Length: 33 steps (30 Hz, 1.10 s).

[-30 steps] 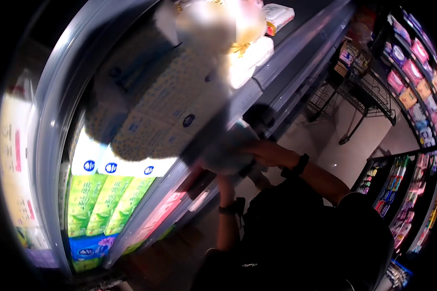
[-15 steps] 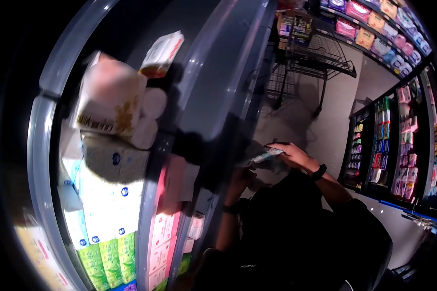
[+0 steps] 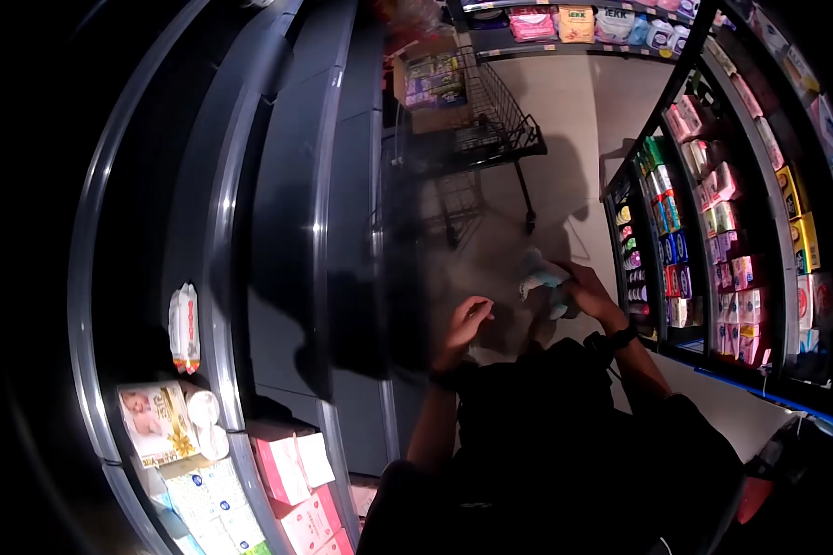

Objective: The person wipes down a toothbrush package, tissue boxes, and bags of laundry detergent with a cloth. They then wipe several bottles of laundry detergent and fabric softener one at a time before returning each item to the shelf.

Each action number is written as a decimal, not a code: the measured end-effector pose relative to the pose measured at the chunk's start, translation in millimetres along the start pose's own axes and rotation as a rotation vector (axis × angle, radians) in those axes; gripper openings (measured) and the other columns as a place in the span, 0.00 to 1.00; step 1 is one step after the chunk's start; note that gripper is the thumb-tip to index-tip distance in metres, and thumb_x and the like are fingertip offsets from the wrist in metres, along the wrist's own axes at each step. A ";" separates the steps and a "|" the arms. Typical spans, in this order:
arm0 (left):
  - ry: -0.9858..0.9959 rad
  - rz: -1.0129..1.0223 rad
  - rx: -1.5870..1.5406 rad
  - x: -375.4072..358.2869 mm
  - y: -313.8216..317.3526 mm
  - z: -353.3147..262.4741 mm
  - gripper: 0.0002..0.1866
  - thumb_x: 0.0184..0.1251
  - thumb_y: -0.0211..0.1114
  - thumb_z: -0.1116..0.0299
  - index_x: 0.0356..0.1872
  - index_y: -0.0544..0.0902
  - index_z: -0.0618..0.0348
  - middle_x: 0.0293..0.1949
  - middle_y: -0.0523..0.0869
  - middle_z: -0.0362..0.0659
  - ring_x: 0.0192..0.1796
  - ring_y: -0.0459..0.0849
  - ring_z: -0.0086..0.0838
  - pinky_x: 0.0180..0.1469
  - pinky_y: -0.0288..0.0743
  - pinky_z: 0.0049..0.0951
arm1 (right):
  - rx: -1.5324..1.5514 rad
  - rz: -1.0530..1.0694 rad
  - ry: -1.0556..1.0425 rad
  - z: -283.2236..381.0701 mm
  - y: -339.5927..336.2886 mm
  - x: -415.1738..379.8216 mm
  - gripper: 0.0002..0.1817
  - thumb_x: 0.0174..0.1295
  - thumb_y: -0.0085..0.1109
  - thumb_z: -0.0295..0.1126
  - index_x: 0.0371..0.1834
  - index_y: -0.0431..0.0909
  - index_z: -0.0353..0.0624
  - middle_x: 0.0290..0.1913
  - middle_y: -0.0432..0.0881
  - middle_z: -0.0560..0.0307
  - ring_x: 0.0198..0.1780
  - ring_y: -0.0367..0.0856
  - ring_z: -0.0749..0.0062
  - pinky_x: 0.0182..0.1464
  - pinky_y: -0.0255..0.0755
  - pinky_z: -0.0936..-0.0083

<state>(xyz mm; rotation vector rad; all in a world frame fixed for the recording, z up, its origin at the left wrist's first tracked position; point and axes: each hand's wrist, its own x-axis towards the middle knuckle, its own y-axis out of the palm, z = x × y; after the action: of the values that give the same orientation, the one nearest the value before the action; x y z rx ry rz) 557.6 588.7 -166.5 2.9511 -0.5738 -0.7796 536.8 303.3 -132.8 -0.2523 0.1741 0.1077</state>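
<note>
My right hand [image 3: 590, 292] is closed on a crumpled pale blue and white cloth [image 3: 543, 276], which hangs out in front of the fingers over the floor. It looks soft, but its exact kind is hard to make out. To the left of it, my left hand [image 3: 469, 322] is raised near the shelf edge with its fingers loosely bent and apart, holding nothing. The two hands do not touch.
On my left stand dark shelves with metal edges [image 3: 319, 222], a white wipes pack [image 3: 184, 326], tissue packs [image 3: 215, 499] and pink boxes [image 3: 296, 462]. A shopping cart [image 3: 504, 129] with a carton [image 3: 432, 85] stands ahead. Stocked racks [image 3: 727, 222] line the right.
The view has swung, so the shelf goods sit lower and further left. My left hand has come away from the cloth; my right hand keeps hold of it.
</note>
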 end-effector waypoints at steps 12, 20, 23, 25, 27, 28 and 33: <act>0.006 -0.074 -0.116 192.4 60.4 -15.0 0.17 0.69 0.55 0.55 0.44 0.80 0.58 0.32 0.83 0.41 0.29 0.79 0.22 0.35 0.73 0.23 | 0.152 -0.204 0.047 -44.1 -109.8 18.0 0.25 0.54 0.41 0.20 0.58 0.71 0.36 0.47 0.80 0.55 0.49 0.76 0.73 0.51 0.69 0.78; -0.046 -0.254 -0.485 300.3 85.8 -64.2 0.21 0.70 0.52 0.47 0.46 0.74 0.56 0.33 0.81 0.41 0.30 0.77 0.20 0.33 0.71 0.21 | 0.261 -0.261 0.113 -50.3 -176.6 80.3 0.26 0.51 0.42 0.19 0.58 0.71 0.36 0.50 0.78 0.55 0.54 0.74 0.71 0.57 0.66 0.77; -0.029 -0.327 -0.607 348.1 74.3 -42.5 0.22 0.70 0.51 0.45 0.45 0.73 0.56 0.30 0.79 0.39 0.27 0.74 0.19 0.28 0.68 0.21 | 0.277 -0.250 0.121 -61.5 -199.8 121.2 0.26 0.53 0.42 0.19 0.58 0.71 0.36 0.52 0.78 0.55 0.55 0.74 0.71 0.58 0.66 0.77; -0.016 -0.481 -0.550 356.4 76.9 -44.6 0.21 0.70 0.51 0.45 0.42 0.73 0.55 0.25 0.74 0.37 0.24 0.70 0.19 0.23 0.63 0.22 | 0.261 -0.261 0.118 -57.9 -213.4 151.6 0.24 0.53 0.42 0.20 0.56 0.73 0.37 0.48 0.79 0.56 0.51 0.75 0.73 0.54 0.68 0.78; -0.004 -0.543 -0.487 355.5 84.0 -63.4 0.21 0.70 0.51 0.46 0.40 0.72 0.56 0.23 0.73 0.36 0.23 0.69 0.19 0.23 0.63 0.22 | 0.256 -0.256 0.121 -81.4 -224.8 189.1 0.24 0.54 0.43 0.21 0.57 0.72 0.37 0.50 0.78 0.56 0.53 0.74 0.72 0.56 0.67 0.78; -0.004 -0.577 -0.456 355.7 87.5 -69.6 0.21 0.70 0.51 0.46 0.38 0.72 0.56 0.23 0.73 0.36 0.22 0.69 0.19 0.23 0.63 0.22 | 0.263 -0.232 0.104 -87.8 -231.6 204.3 0.24 0.54 0.44 0.21 0.57 0.72 0.37 0.50 0.78 0.56 0.53 0.74 0.72 0.56 0.66 0.78; -0.055 -0.786 -0.341 364.6 77.4 -70.4 0.22 0.71 0.49 0.46 0.36 0.72 0.58 0.22 0.71 0.35 0.21 0.68 0.20 0.23 0.62 0.23 | 0.162 -0.136 0.125 -56.1 -260.8 290.2 0.22 0.58 0.45 0.22 0.57 0.71 0.37 0.47 0.79 0.57 0.49 0.75 0.75 0.53 0.68 0.81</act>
<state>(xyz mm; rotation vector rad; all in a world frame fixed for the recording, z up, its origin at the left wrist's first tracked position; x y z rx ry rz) 859.0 381.2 -266.7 2.7776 0.7064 -0.8740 845.4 62.2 -177.5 -0.1082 0.2882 -0.0573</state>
